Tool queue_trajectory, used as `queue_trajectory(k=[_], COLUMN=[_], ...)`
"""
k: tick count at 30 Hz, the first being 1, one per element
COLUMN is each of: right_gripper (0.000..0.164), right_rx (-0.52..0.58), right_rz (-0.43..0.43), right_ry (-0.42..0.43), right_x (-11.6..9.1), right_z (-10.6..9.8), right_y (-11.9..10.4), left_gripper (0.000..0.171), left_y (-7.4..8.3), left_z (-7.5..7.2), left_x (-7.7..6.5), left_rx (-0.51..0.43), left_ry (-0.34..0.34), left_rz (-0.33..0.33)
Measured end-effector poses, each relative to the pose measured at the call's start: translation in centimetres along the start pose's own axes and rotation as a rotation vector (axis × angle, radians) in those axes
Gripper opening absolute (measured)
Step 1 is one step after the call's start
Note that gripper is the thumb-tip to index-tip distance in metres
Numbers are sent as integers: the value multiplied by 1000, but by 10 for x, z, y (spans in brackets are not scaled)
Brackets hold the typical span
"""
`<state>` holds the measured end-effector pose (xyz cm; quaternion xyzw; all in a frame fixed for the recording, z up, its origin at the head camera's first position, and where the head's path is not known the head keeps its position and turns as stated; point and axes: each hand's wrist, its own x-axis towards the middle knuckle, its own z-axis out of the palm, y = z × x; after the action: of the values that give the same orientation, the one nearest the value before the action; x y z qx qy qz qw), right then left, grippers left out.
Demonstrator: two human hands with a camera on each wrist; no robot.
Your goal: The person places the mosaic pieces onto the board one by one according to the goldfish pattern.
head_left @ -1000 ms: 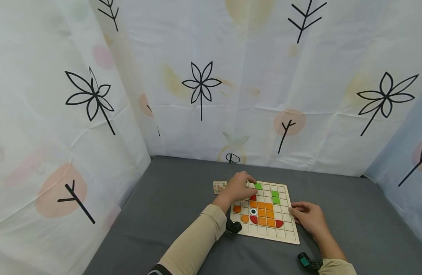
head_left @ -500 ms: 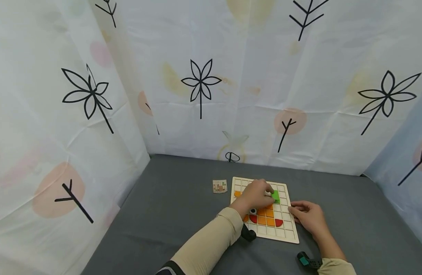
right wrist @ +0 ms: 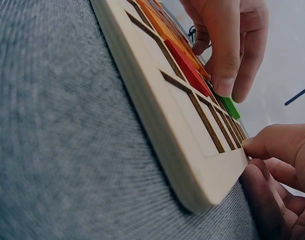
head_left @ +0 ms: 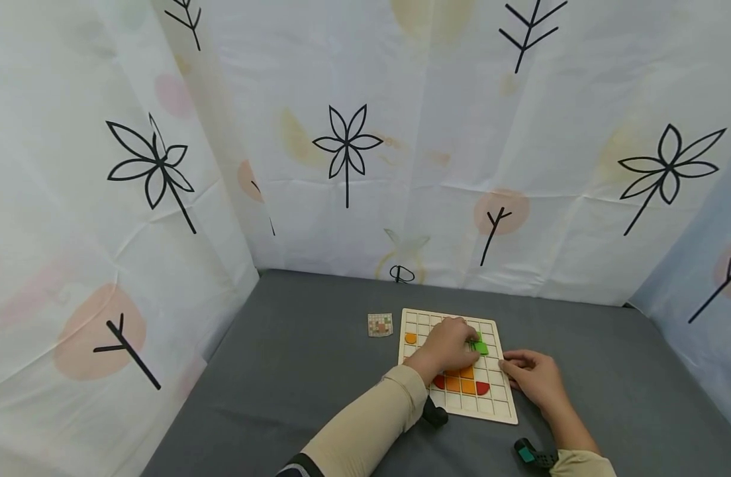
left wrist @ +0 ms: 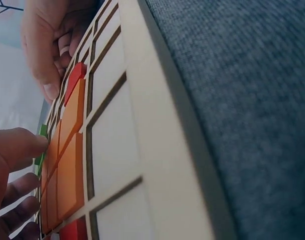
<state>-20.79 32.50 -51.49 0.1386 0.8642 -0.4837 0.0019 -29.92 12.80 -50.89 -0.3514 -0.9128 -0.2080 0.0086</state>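
Note:
A wooden grid board (head_left: pixel 498 392) lies on the grey table with coloured tiles in its squares. Over its upper right part, my left hand (head_left: pixel 451 343) pinches a green square tile (head_left: pixel 481 348) between thumb and fingers; part of another green tile shows just behind. In the left wrist view the thumb (left wrist: pixel 30 142) is against the green tile's edge. My right hand (head_left: pixel 535 376) grips the board's right edge, thumb on top and fingers curled below in the right wrist view. Orange square tiles (head_left: pixel 453 385) and a red rounded tile (head_left: pixel 482 388) sit nearer me, partly behind the left hand.
A small pattern card (head_left: pixel 380 324) lies left of the board. An orange round tile (head_left: pixel 410 338) sits in the board's left column. White printed cloth (head_left: pixel 431 225) hangs round the back and sides of the grey table (head_left: pixel 294 358).
My left hand has moved right, from the green tile at the board's top to the green pair at the upper right, where it has pinched one. The right hand stays at the edge.

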Motion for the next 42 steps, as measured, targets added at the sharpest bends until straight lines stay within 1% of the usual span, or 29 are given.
queue_trajectory(k=[4,10,17,21,28,35,38,42], right_gripper=[44,43,43,43,43,44,44,43], right_rx=[-8,-19,-2,0,-11,-5,-8,-13], right_rz=[-8,-28,8,17,2,12,1,-21], right_ry=[2,11,5,3,12,3,9,12], right_x=[0,0,0,0,2,3,2,2], right_z=[1,1,2,3,1,1,1,1], right_y=[1,3,3,3,1,3,4,5], left_gripper=[26,18,17,18,18,12,14,21], left_y=[-3,-8,2,7,11,17,20,23], left_z=[3,4,0,0,2,8,8,7], left_x=[-1,-3,-7,-7,-2,-1,-1,0], left_rx=[4,-4,-23,2,36,90,109,117], left_ry=[25,48,29,22,39,86,96,89], left_rz=[14,38,50,59,50,22,14,-1])
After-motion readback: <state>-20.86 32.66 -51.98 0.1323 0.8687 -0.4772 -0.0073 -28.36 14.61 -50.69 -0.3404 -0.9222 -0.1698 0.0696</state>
